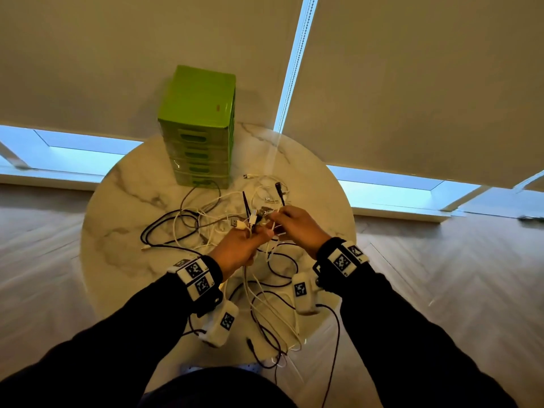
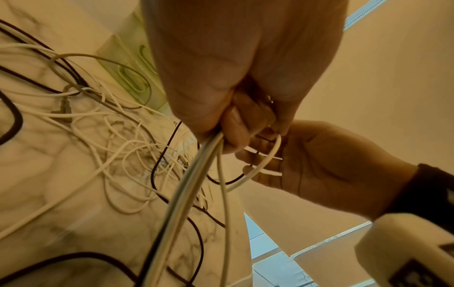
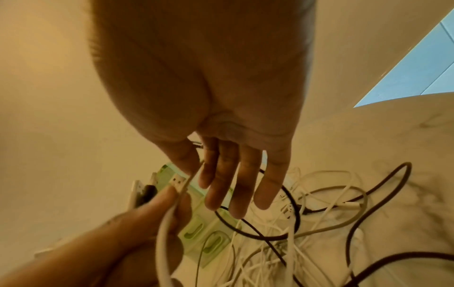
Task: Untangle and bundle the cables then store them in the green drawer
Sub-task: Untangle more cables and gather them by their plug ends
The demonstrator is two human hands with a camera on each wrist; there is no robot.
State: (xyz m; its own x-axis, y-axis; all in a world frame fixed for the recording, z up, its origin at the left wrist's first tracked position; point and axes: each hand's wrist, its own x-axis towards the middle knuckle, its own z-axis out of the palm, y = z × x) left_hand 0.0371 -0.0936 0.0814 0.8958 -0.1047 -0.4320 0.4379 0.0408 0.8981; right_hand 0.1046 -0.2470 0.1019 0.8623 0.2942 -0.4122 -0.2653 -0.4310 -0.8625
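A tangle of white and black cables (image 1: 206, 222) lies on the round marble table (image 1: 117, 260), in front of the green drawer unit (image 1: 197, 128), whose drawers all look closed. My left hand (image 1: 250, 231) is raised over the pile and grips a bunch of white cables (image 2: 196, 174) in its fist, plug ends sticking out above. My right hand (image 1: 275, 219) is right beside it. Its thumb and forefinger pinch a white cable (image 3: 169, 213) near its plug while the other fingers (image 3: 243, 184) stay extended.
Loops of cable (image 1: 273, 328) hang from my left hand down past the table's near edge. A black cable (image 1: 159, 228) curves over the left part of the table. Window blinds (image 1: 412, 83) stand behind the table, and wood floor (image 1: 441, 275) lies around it.
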